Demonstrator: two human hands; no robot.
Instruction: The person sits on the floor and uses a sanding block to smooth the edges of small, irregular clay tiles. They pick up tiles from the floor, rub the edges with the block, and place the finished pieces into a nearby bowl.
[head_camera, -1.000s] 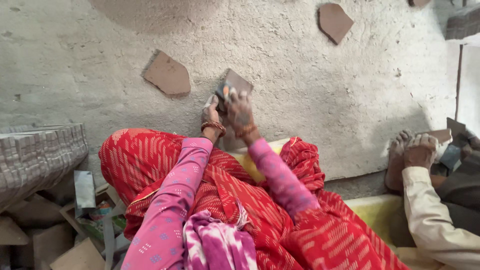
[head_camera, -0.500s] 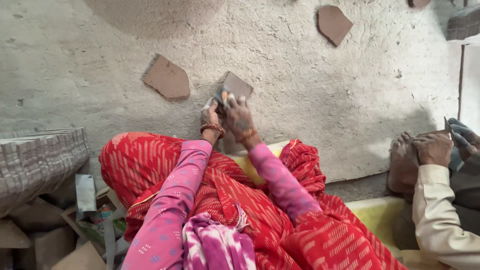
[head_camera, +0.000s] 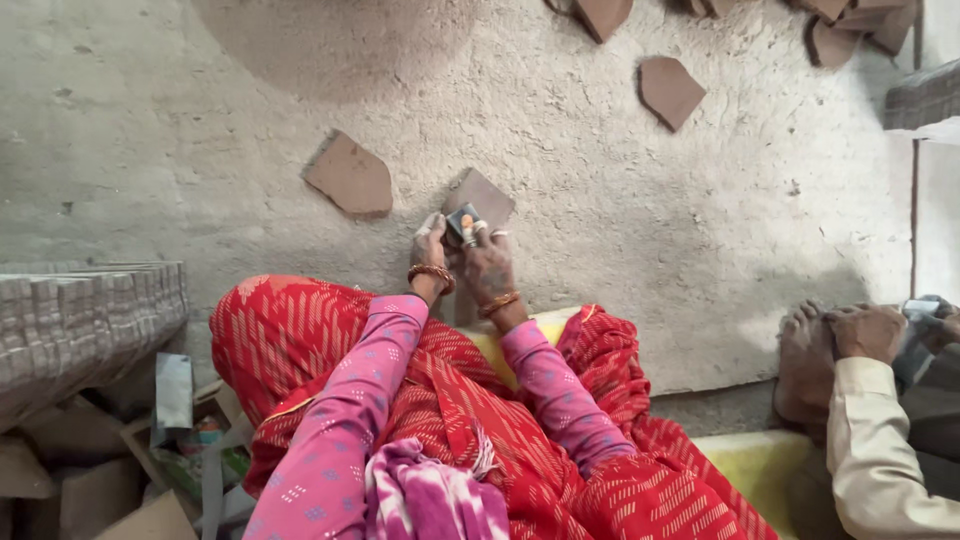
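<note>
currently both hands meet over the grey floor (head_camera: 200, 120): the left hand (head_camera: 430, 245) and the right hand (head_camera: 487, 265) have their fingers (head_camera: 468, 228) closed around a small dark object (head_camera: 461, 222), held just above a brown cardboard piece (head_camera: 486, 196) lying on the floor. a second brown piece (head_camera: 349, 176) lies just beside it to the left. another person's hand (head_camera: 868, 332) rests well apart at the right edge.

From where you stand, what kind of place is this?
Probably a floor-level craft workspace. Flat brown cut pieces lie spread on a rough grey floor, stacked sheets sit at one side, and both hands work a small piece.
</note>
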